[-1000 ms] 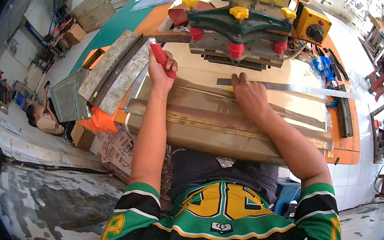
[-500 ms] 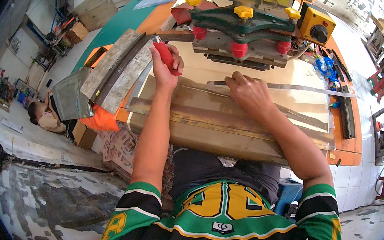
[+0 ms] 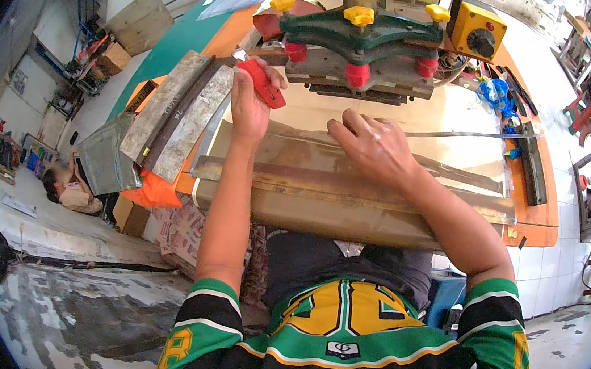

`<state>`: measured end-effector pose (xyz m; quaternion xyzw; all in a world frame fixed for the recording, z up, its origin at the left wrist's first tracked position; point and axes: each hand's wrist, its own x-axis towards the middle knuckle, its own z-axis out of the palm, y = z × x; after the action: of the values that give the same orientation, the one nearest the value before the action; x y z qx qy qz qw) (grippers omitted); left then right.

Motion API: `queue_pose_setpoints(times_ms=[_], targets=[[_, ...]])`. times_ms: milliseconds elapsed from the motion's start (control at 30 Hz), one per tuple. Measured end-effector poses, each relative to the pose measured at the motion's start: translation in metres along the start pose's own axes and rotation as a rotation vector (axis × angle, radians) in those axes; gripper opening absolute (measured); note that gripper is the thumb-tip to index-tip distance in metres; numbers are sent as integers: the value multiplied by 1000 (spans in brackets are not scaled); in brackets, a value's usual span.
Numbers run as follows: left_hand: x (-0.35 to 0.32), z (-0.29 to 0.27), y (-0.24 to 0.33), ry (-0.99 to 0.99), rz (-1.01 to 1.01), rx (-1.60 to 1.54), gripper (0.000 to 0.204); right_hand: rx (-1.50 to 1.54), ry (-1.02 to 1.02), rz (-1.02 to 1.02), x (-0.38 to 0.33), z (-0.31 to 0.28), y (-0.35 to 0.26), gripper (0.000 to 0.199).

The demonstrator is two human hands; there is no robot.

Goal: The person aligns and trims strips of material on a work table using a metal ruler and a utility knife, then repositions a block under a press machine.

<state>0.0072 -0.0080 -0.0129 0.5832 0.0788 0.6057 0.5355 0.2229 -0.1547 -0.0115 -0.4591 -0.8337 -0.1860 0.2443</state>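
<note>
My left hand (image 3: 248, 110) is closed around a red tool (image 3: 263, 84) with a small bright metal tip, held up above the far left of the worktable. What kind of tool it is cannot be made out. My right hand (image 3: 374, 148) pinches a long, thin grey strip (image 3: 461, 135) over the middle of the table, and the strip's far end trails off to the right edge. Beneath both hands lies a brownish see-through sheet (image 3: 293, 144), with a long flat bar (image 3: 353, 190) across it. Nearest my body, the sheet curves down over the table's front.
A green press head (image 3: 363, 35) with yellow knobs hangs beyond my hands, a yellow control box (image 3: 475, 30) beside it. Heavy metal bars (image 3: 166, 104) lie at the left. Blue plastic (image 3: 495, 98) and a dark bar (image 3: 532, 171) sit on the right. Other people sit far left and right.
My right hand has shifted slightly left, and the strip now shows narrower, seen more edge-on. The red tool has turned a little in my left hand, with more of it showing.
</note>
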Motion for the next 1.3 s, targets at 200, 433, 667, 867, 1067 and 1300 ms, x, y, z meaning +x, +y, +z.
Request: queue_pose_setpoints(times_ms=[200, 433, 667, 867, 1067, 1300], targets=[[-28, 32, 26, 56, 11, -105, 46, 48, 73, 8, -1, -6, -2, 18], [-87, 56, 7, 157, -71, -355, 47, 75, 184, 39, -5, -10, -10, 14], [-101, 57, -10, 54, -57, -175, 51, 121, 241, 61, -3, -7, -15, 17], [-106, 61, -16, -38, -22, -117, 50, 184, 211, 70, -4, -4, -20, 15], [-106, 62, -15, -32, -2, -90, 48, 189, 184, 97, -4, -3, -20, 14], [-109, 52, -21, -22, 49, -2, 45, 173, 213, 100, -2, -7, -21, 22]])
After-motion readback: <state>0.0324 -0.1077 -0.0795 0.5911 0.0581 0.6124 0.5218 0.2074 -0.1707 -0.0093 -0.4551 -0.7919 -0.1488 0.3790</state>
